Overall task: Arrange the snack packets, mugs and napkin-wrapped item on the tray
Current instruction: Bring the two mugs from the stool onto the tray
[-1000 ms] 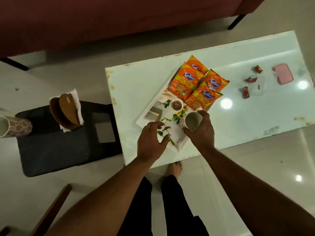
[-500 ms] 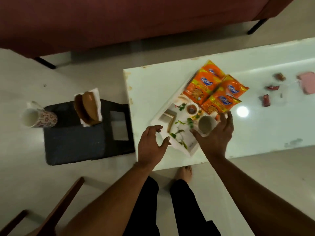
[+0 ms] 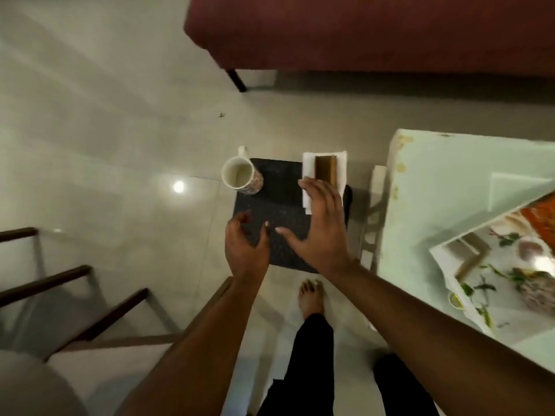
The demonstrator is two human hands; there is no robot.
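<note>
A floral mug (image 3: pixel 241 175) stands on the far left corner of a black stool (image 3: pixel 282 202). Beside it, on the stool's far right, lies a brown item on a white napkin (image 3: pixel 326 169). My right hand (image 3: pixel 322 226) hovers open over the stool, its fingertips at the napkin's near edge. My left hand (image 3: pixel 246 247) hangs open over the stool's near left part and holds nothing. At the right edge, the white floral tray (image 3: pixel 468 259) sits on the pale table (image 3: pixel 420 205), with another mug (image 3: pixel 537 292) and an orange snack packet (image 3: pixel 543 217) partly in view on it.
A dark red sofa (image 3: pixel 375 31) with a black leg fills the far side. A wooden chair frame (image 3: pixel 60 295) stands at the near left. My bare foot (image 3: pixel 312 298) and dark trousers are on the tiled floor below the stool.
My right hand let go of the mug on the tray. Both hands and my view swung left from the tray to the black stool.
</note>
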